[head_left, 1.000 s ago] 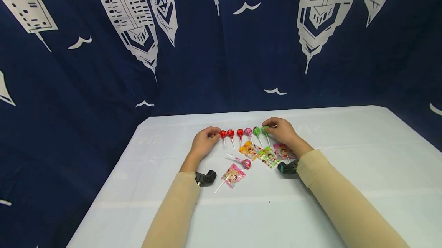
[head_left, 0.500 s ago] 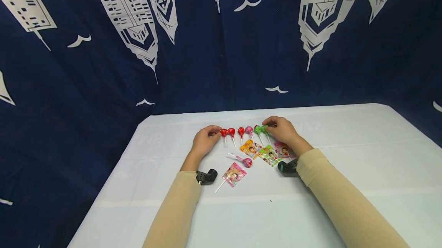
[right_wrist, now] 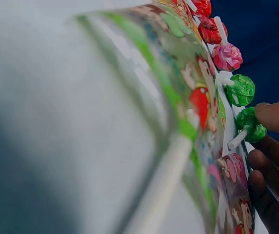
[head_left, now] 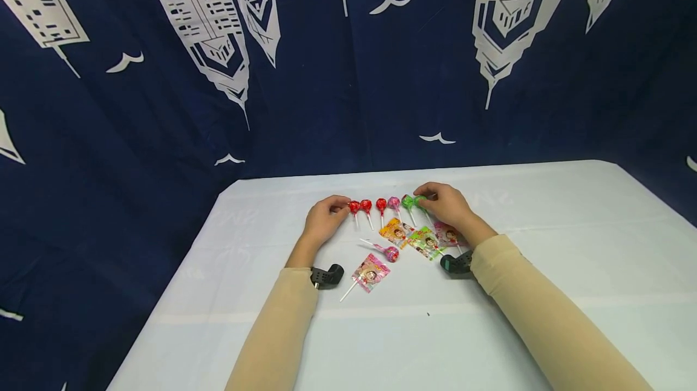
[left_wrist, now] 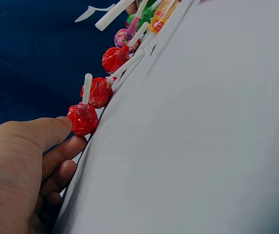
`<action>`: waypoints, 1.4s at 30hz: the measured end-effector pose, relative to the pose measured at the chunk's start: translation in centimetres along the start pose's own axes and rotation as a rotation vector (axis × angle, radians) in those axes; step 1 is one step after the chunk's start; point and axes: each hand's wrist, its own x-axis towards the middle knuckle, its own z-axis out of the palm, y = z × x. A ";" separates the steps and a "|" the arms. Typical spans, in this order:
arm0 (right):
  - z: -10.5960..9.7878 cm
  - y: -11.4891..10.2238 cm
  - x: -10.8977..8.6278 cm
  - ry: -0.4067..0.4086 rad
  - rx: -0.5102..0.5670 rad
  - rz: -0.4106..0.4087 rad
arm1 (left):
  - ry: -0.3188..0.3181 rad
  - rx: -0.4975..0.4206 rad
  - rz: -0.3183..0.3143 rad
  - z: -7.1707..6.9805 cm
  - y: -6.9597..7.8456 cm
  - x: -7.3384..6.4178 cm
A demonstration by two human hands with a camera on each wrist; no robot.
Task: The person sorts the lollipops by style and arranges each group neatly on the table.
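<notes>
- On the white worktop (head_left: pixel 218 330), six wrapped lollipops (head_left: pixel 382 204) lie in a row.
- At the left end, the left hand (head_left: pixel 325 220) pinches a red lollipop (left_wrist: pixel 83 121).
- Opposite, the right hand (head_left: pixel 448 204) pinches a green lollipop (right_wrist: pixel 251 123).
- White sticks (head_left: pixel 348 291) protrude from a green packet (head_left: pixel 425 242) and a pink packet (head_left: pixel 371 272) nearby.

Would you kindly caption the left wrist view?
Left hand pinches the nearest red lollipop, with a pink lollipop beyond.

Table (head_left: pixel 381 348) higher (only slightly) in head view

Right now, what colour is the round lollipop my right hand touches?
Green lollipop, clearest in the right wrist view.
</notes>
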 end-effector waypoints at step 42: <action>-1.9 -3.9 -4.0 0.072 0.146 -0.093 | -0.008 -0.005 -0.014 0.0 0.0 0.1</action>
